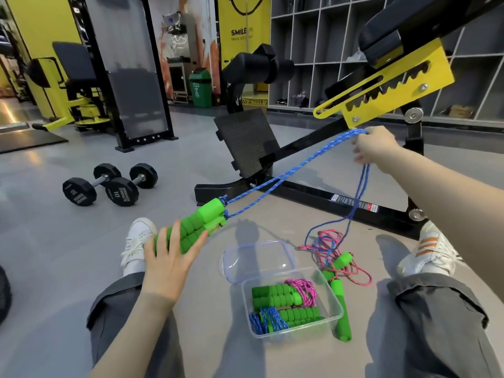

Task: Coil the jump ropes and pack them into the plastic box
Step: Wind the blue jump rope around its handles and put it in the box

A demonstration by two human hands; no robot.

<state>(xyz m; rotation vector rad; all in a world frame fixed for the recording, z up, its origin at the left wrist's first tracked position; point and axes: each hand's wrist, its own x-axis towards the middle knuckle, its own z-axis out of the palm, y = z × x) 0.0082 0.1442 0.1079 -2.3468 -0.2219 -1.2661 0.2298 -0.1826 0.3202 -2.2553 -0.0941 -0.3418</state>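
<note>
One wide-angle view, worn on the person's head, faces forward and down over their outstretched legs [128, 317] to the floor [68, 236]; the left hand [169, 257] and right hand [377, 148] sit close, gym machines [245, 137] farther back, straight lines bowing toward the edges

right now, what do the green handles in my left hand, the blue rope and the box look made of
The green handles: likely soft foam, matte, with ribbed segments. The blue rope: braided cord, perhaps nylon or cotton; a speckled weave shows. The plastic box: clear, glossy hard plastic; the packed ropes show through its walls.
</note>
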